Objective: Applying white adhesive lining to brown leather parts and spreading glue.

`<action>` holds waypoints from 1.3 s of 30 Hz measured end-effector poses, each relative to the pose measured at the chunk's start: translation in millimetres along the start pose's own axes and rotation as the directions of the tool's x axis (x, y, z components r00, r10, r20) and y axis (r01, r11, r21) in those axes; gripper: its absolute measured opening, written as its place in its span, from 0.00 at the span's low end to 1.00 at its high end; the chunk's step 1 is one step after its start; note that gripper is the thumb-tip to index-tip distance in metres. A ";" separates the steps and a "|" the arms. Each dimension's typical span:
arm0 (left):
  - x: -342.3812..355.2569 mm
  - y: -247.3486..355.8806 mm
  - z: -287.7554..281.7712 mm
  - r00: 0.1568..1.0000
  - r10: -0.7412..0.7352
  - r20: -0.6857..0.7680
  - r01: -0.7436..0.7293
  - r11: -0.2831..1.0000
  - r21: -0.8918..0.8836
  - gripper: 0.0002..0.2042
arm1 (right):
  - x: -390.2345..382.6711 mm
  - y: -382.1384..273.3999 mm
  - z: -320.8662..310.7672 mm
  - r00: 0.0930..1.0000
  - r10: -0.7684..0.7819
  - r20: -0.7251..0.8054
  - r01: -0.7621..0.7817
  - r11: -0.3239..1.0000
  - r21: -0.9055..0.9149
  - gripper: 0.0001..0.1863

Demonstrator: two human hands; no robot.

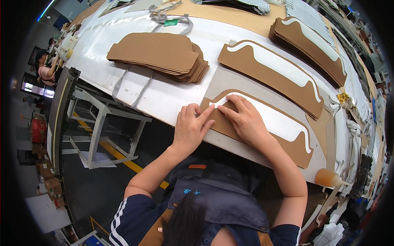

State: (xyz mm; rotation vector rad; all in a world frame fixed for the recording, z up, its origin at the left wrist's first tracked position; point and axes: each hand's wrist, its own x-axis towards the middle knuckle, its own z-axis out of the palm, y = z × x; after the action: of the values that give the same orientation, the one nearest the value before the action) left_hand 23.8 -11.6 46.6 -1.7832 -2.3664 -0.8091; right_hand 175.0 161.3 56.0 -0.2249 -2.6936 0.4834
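Note:
In front of me a brown shaped panel [301, 157] lies near the table edge, with a white curved-edge piece [277, 121] flat on top of it. The tip of my left hand's [189, 126] index finger touches the narrow left end of the white piece. Its thumb stands apart and the other fingers are curled. With thumb and index spread, my right hand [248, 123] presses its fingertips on the same end, close to the left fingertip. Neither hand is wrapped round anything. Part of the panel is hidden under my right hand and forearm.
Behind it lies a brown stack topped with a white piece [279, 65]; another such stack [301, 45] sits farther right. A pile of brown panels [154, 51] is at the left. An orange glue bottle [325, 177] stands at the right edge. White metal frames [98, 135] stand left of the table.

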 end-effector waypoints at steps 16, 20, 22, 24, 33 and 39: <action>-1.1 4.3 4.9 1.000 0.023 -0.020 -0.022 0.998 0.062 0.24 | -1.2 1.5 3.0 1.000 -0.007 0.006 0.007 1.000 0.004 0.22; -0.5 5.3 5.0 0.999 0.027 -0.021 -0.026 0.997 0.070 0.23 | -3.0 1.9 12.4 1.000 -0.019 -0.017 0.018 0.999 -0.050 0.24; -0.9 4.7 5.6 0.999 0.042 -0.029 -0.040 0.996 0.076 0.24 | -2.6 0.0 13.6 1.000 -0.017 -0.018 0.016 0.997 -0.071 0.24; -0.8 4.4 5.2 0.999 0.043 -0.022 -0.042 0.997 0.069 0.24 | -2.2 -1.5 13.6 1.000 0.004 -0.008 -0.004 0.997 -0.071 0.25; -2.5 6.5 4.3 1.000 0.019 -0.012 -0.017 0.995 0.103 0.24 | -5.4 -4.0 16.2 1.000 -0.013 -0.010 0.012 0.990 -0.143 0.25; -6.1 9.1 7.4 0.999 0.029 -0.021 -0.026 0.992 0.124 0.23 | -11.3 -6.4 22.0 0.999 -0.041 -0.024 0.037 0.989 -0.145 0.26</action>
State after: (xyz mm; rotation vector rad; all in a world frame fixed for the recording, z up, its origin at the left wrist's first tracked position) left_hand 35.9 -11.9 41.4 -1.7448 -2.3177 -0.6592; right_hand 175.8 146.2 35.3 -0.2170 -2.7039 0.2713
